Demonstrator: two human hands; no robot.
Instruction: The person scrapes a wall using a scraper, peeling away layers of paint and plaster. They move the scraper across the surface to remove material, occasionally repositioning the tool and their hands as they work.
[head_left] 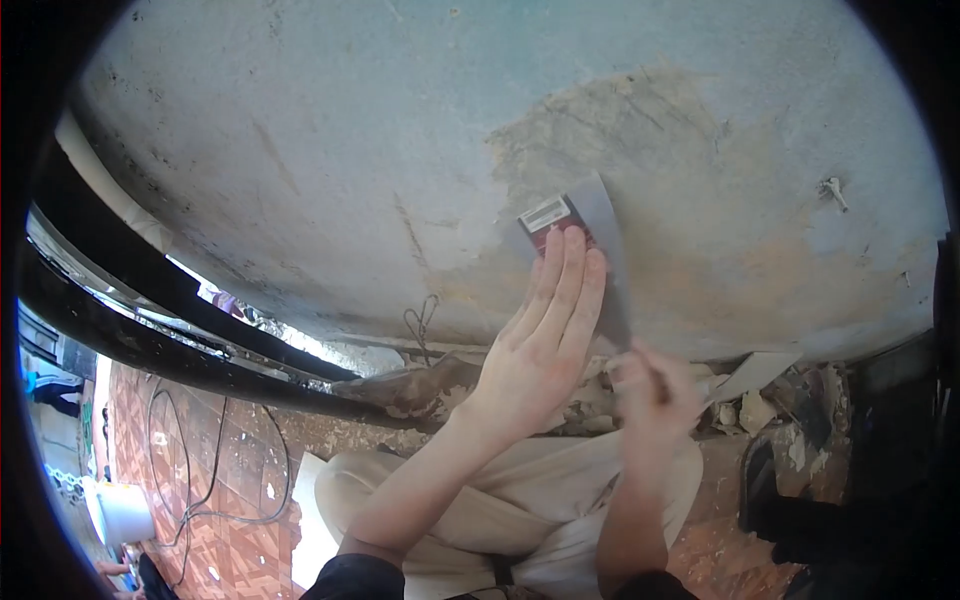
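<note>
My left hand (550, 335) lies flat, its fingers stretched out and close together, pressing a flat grey sheet (606, 215) against the wall. A white barcode label (545, 214) with red print below it shows at the sheet's upper left, partly under my fingertips. My right hand (657, 390) is smeared by motion; its curled fingers meet the sheet's lower right corner. The grey-blue wall (350, 110) carries a rough, darker patch (590, 130) just above the sheet. Whether the sheet has a handle is hidden behind my hands.
Broken plaster pieces (760, 410) lie along the wall's foot. A metal stub (833, 193) sticks out at right, and a wire loop (422, 325) hangs lower left. Black pipes (200, 350) run along the left. A cable (215, 480) and white bucket (118, 512) are on the floor.
</note>
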